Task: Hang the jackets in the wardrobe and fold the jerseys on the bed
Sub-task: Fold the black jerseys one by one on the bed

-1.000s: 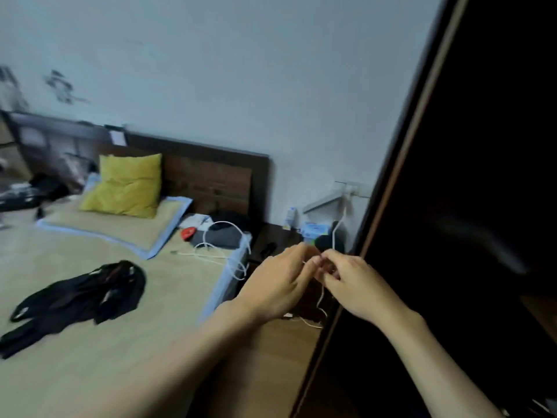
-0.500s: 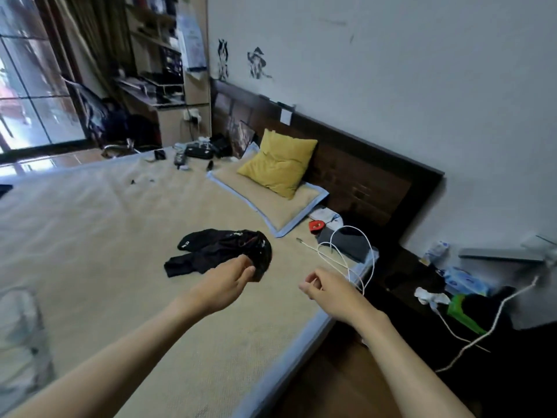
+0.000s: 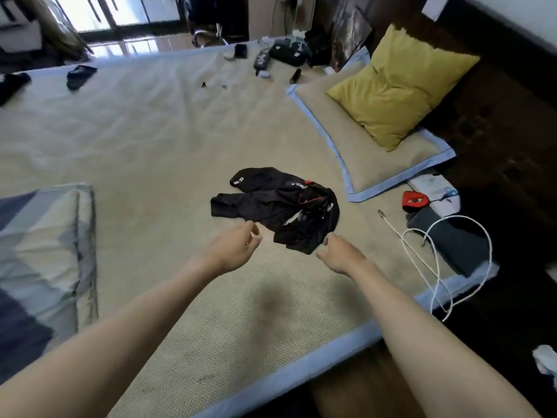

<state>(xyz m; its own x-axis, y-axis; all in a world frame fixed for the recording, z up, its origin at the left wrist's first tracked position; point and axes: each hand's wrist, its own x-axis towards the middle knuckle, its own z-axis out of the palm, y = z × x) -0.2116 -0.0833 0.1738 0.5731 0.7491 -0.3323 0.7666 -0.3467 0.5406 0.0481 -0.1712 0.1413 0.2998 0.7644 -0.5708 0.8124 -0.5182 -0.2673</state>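
A crumpled black jersey (image 3: pixel 280 206) with white lettering and red trim lies in the middle of the beige bed (image 3: pixel 150 152). My left hand (image 3: pixel 238 245) hovers just short of its near left edge, fingers loosely curled and holding nothing. My right hand (image 3: pixel 339 253) reaches toward the jersey's near right corner, fingers relaxed and empty. Neither hand touches the cloth. The wardrobe is out of view.
A yellow cushion (image 3: pixel 398 86) rests on a blue-edged pillow (image 3: pixel 361 137) at the right. A white cable (image 3: pixel 437 254) loops over the bed's right edge. A folded striped blanket (image 3: pixel 39 251) lies left. Small gadgets (image 3: pixel 280 55) and dark items (image 3: pixel 80 75) sit at the far side.
The view swung from the wardrobe down onto the bed. Both hands parted and stretched out toward the black jersey, now close to its near edge.
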